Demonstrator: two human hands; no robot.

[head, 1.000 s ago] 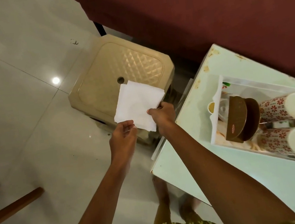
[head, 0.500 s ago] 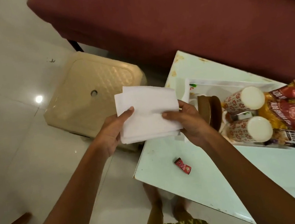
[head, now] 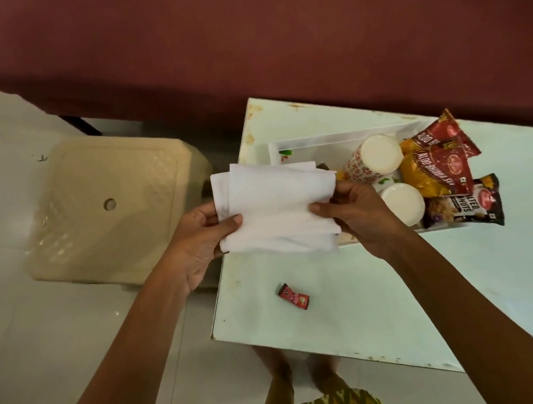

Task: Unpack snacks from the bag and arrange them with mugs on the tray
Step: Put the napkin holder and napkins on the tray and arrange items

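A folded white bag (head: 277, 214) is held flat between my left hand (head: 195, 242) on its left edge and my right hand (head: 359, 216) on its right edge, above the table's left end. Behind it, a clear plastic tray (head: 318, 141) holds two floral mugs (head: 372, 159) (head: 402, 203) lying on their sides. At the tray's right end lie red-and-yellow snack packets (head: 439, 170) and a dark peanut packet (head: 464, 208). The bag hides the tray's left part.
A small red sachet (head: 294, 296) lies on the pale green table (head: 409, 301) near its front left. A beige plastic stool (head: 111, 206) stands on the floor to the left. A maroon sofa (head: 235, 35) runs behind the table. My feet show below the table edge.
Both hands have carried the folded white bag from over the stool rightward to above the table's left end. The view has swung right, bringing the snack packets and sachet into sight.
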